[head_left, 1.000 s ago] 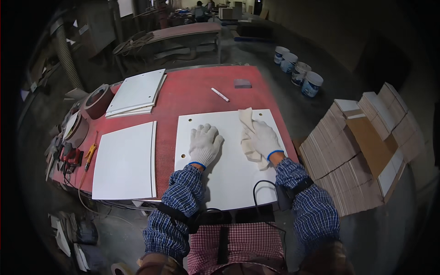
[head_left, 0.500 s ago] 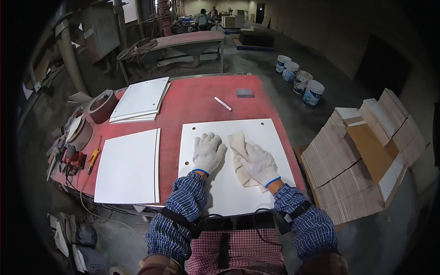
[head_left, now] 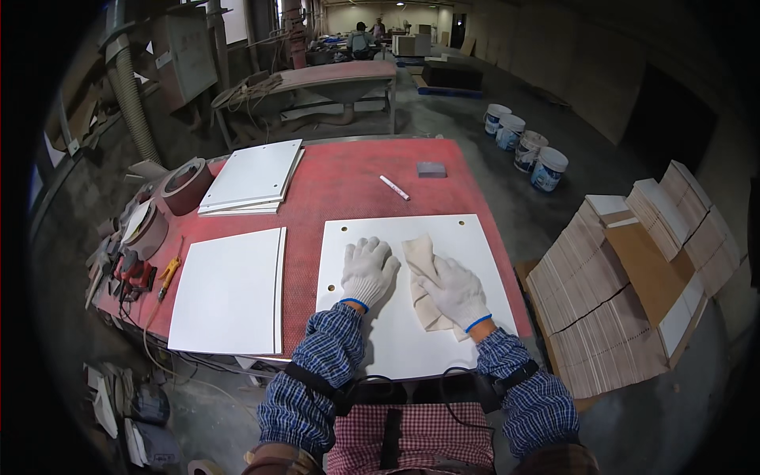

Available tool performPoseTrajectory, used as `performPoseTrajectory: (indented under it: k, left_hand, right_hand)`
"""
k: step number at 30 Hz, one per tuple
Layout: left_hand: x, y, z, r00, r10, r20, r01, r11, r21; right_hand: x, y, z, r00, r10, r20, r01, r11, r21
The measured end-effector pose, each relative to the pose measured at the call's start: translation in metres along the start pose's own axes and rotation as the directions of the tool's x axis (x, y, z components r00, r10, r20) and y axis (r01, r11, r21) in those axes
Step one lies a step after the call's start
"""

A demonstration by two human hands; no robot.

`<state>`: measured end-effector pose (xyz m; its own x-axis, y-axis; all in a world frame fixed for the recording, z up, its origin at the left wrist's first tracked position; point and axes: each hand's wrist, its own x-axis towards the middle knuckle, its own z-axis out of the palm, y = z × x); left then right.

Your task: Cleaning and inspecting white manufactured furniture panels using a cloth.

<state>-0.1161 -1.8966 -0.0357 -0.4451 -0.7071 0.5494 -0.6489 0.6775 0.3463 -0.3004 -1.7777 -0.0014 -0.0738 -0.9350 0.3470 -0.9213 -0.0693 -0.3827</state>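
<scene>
A white square panel (head_left: 467,245) with small holes near its corners lies on the red worktable (head_left: 348,178) in front of me. My left hand (head_left: 367,271), in a white knit glove, rests flat on the panel with fingers spread and holds nothing. My right hand (head_left: 453,290), also gloved, presses a cream cloth (head_left: 419,257) onto the panel just right of the left hand. The cloth sticks out above and below the hand.
A second white panel (head_left: 229,289) lies at the left, a stack of white panels (head_left: 252,176) at the back left. A white marker (head_left: 394,188) and grey block (head_left: 431,169) lie further back. Tape rolls (head_left: 186,184), stacked boards (head_left: 617,277) and buckets (head_left: 526,146) surround the table.
My right hand has slid the cloth from the panel's upper right toward its middle and closer to me. The left hand has stayed flat in about the same spot.
</scene>
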Motion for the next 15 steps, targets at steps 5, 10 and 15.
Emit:
performPoseTrajectory:
  k: [5, 10, 15]
  left_hand:
    - [0.0002, -0.0007, 0.0019, 1.000, 0.006, -0.011, -0.005, 1.000, 0.010]
    - [-0.0012, -0.0034, 0.0012, 1.000, 0.002, -0.005, -0.002, 1.000, 0.007]
    - [-0.0008, -0.0015, 0.0024, 1.000, -0.005, 0.025, 0.005, 1.000, 0.005]
  right_hand:
    - [0.0004, 0.0016, 0.0018, 0.999, -0.015, -0.033, 0.016, 1.000, 0.020]
    - [0.0006, 0.0009, 0.0034, 1.000, 0.007, 0.004, -0.007, 1.000, 0.013]
    - [-0.0011, 0.0060, 0.0067, 0.997, -0.038, -0.064, 0.038, 0.999, -0.008]
